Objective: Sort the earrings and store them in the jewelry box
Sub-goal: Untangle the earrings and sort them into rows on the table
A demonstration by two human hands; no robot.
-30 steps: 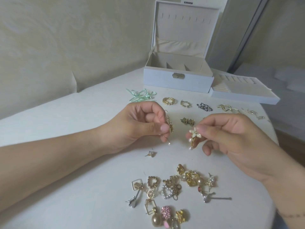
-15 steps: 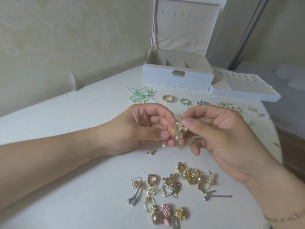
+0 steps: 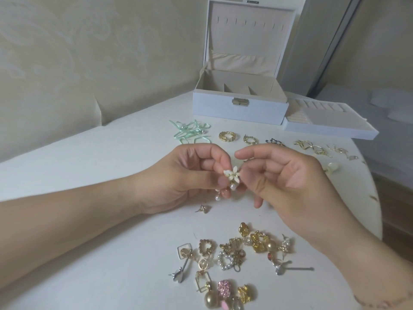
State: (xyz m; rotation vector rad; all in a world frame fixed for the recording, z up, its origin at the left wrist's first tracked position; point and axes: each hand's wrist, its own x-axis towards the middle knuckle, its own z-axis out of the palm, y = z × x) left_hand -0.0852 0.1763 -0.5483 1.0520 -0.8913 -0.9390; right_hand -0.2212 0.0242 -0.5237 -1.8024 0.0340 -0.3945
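Together, both hands met above the desk (image 3: 111, 166): the left hand (image 3: 183, 177) pinched the white flower earrings (image 3: 232, 174), pearls dangling below, while the right hand (image 3: 288, 182) hovered just beside them, fingers loosely curled and holding nothing visible. Behind, the jewelry box (image 3: 240, 108) stood open; unsorted earrings (image 3: 237, 253) lay nearest the camera.

The table (image 3: 89, 175) was plain white. The jewelry box (image 3: 240, 108) was white outside with a cream lining and a brass-coloured clasp. The flower earring (image 3: 232, 174) showed white petals, gold centre and white pearls. The ribbon earrings (image 3: 190, 130) were mint green. The heart earring (image 3: 225, 260) was pearl-white; the round stud (image 3: 224, 287) was pink.
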